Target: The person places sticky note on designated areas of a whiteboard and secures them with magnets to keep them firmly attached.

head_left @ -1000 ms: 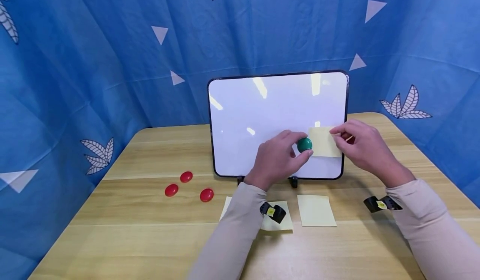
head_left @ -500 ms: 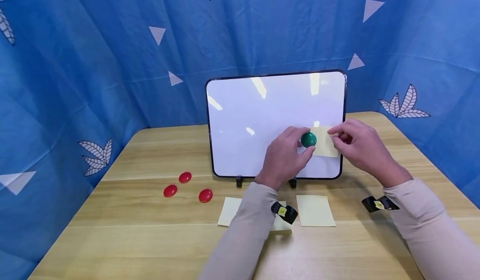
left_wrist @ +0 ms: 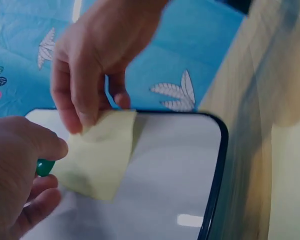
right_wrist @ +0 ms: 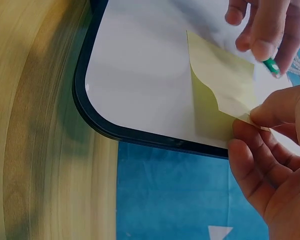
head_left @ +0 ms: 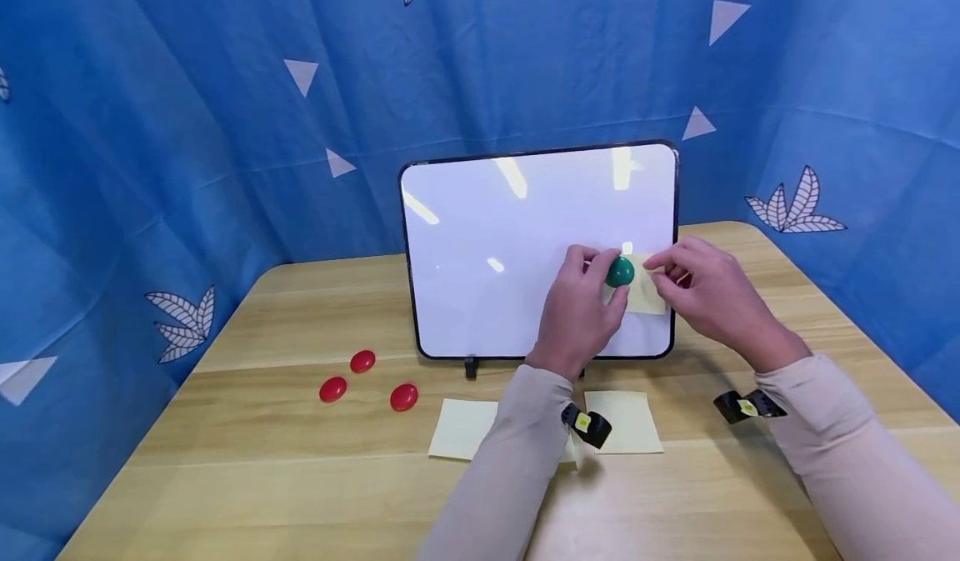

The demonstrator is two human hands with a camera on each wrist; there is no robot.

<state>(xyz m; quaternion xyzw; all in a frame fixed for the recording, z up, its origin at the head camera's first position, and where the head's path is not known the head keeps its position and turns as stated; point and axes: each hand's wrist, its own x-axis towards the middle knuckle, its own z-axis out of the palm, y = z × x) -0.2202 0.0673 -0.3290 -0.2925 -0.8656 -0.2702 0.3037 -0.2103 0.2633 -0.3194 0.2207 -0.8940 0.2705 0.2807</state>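
Between thumb and fingers, my left hand (head_left: 577, 315) pinches a round green magnet (head_left: 620, 272) by its edges, close in front of the whiteboard (head_left: 517, 252). My right hand (head_left: 712, 294) pinches the upper right part of a pale yellow sticky note (head_left: 647, 294) at the board's lower right. In the right wrist view the sticky note (right_wrist: 222, 82) bends away from the board along one side and casts a shadow on it. The green magnet (left_wrist: 44, 167) is partly hidden by the left fingers in the left wrist view and overlaps the note's left edge in the head view.
Three red magnets (head_left: 403, 397) lie on the wooden table (head_left: 247, 461) to the left. Several more yellow notes, one a right-hand note (head_left: 626, 423), lie before the board; my left forearm covers part of them. A blue curtain (head_left: 465, 52) hangs behind.
My left hand has moved right and slightly up with the green magnet, which now overlaps the note's left edge. My right hand keeps its pinch on the note. The head view has shifted slightly.
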